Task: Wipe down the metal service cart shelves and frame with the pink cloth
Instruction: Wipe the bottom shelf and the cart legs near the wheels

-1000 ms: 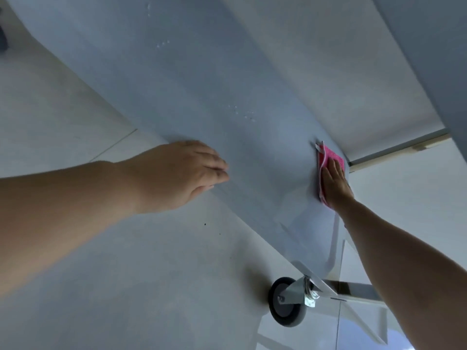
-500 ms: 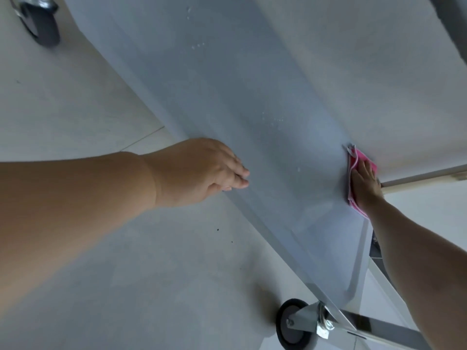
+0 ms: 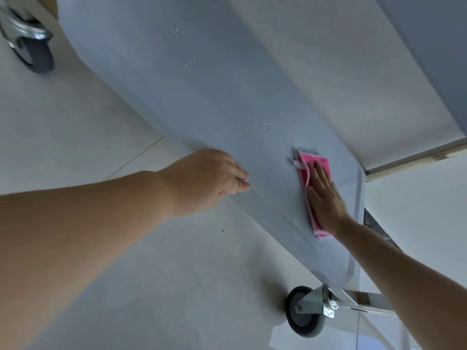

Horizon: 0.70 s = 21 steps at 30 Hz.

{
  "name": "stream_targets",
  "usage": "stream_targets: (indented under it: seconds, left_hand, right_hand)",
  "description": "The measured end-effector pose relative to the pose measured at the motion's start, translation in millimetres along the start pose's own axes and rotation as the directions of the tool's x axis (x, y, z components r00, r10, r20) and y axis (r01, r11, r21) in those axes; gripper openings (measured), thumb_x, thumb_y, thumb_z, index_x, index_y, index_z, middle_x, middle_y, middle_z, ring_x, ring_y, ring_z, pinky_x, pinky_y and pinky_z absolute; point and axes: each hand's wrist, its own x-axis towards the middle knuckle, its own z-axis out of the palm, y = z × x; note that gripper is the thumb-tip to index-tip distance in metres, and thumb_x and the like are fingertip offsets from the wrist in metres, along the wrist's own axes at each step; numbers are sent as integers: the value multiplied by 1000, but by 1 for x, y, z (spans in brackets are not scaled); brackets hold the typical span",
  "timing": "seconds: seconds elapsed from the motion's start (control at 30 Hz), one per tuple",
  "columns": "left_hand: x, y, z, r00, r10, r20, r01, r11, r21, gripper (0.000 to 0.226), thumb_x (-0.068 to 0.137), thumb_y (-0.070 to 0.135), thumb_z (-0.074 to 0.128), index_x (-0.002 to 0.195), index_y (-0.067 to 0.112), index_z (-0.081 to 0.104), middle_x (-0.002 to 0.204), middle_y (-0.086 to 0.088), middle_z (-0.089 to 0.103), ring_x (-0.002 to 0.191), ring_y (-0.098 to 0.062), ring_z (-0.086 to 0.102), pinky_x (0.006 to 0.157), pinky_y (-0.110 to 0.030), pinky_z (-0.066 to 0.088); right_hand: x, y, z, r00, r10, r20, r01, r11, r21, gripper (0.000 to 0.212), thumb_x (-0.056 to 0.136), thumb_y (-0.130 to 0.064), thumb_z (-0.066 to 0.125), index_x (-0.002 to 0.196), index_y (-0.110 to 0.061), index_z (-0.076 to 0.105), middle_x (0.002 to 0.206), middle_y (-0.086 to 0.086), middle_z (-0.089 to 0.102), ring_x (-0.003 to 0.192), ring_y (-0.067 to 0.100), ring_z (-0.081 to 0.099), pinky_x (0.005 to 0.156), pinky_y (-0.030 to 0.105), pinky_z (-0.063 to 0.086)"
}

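The metal cart's low shelf (image 3: pixel 202 97) runs diagonally from upper left to lower right, with water drops near its middle. The folded pink cloth (image 3: pixel 312 168) lies flat on the shelf near its right end. My right hand (image 3: pixel 324 198) presses flat on the cloth, fingers stretched out and covering its middle. My left hand (image 3: pixel 214 180) rests on the shelf's near edge, fingers curled over the rim, left of the cloth.
A caster wheel (image 3: pixel 304 311) sits under the shelf's near right corner, another caster (image 3: pixel 35 51) at the top left. Pale tiled floor (image 3: pixel 151 274) fills the lower left. A higher shelf (image 3: pixel 341 72) overhangs the far side.
My right hand has slid the cloth left and inward from the shelf's right end. My left hand stays on the near edge. The view has shifted, bringing the top-left caster into sight.
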Motion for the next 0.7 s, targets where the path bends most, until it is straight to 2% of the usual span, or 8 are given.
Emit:
stream_targets:
  seconds: [0.1,0.27,0.43,0.53,0.63,0.7]
  left_hand:
    - [1,-2,2,1000,-11,29,10,999,41,38,97,17,39,134,25,45,143,7,43,132,-12,36,107,-19,14]
    - [2,-1,1,999,-31,22,30,999,34,38,97,14,40,133,23,46,142,5,44,132,-13,36,106,-18,14]
    - [2,-2,-2,999,-40,13,39,998,46,37,98,25,40,134,21,47,145,3,40,134,-13,32,106,-17,10]
    - [-10,-9,-20,996,-4,-92,16,992,123,36,91,28,55,125,15,57,137,-4,51,128,-20,43,109,-29,22]
    - [-25,-22,-36,983,7,-186,33,976,215,28,79,18,72,104,8,69,114,-12,67,106,-29,62,94,-42,45]
    - [-31,-28,-40,981,5,-195,41,973,229,26,78,16,73,102,8,71,109,-11,69,102,-29,64,89,-44,48]
  right_hand:
    - [-26,-34,-1,994,-108,8,107,994,25,58,91,-44,15,144,-19,10,155,6,10,145,19,3,119,36,5]
    - [-48,-71,-4,970,-244,3,243,968,66,54,95,-34,18,145,-12,14,154,9,14,145,23,8,117,48,13]
    - [-51,-76,-4,952,-302,56,299,953,56,60,98,-44,6,145,-8,15,155,14,14,144,30,8,114,58,17]
    - [-48,-72,-5,951,-302,73,301,953,30,59,98,-46,5,147,-15,9,157,6,7,145,23,3,116,52,14]
    - [-37,-66,-7,925,-361,119,367,930,-29,57,98,-45,7,149,-20,3,158,4,1,145,21,-2,118,46,8]
    - [-21,-64,-10,912,-384,146,392,919,-35,57,98,-46,8,149,-22,1,158,3,1,145,20,-2,118,46,8]
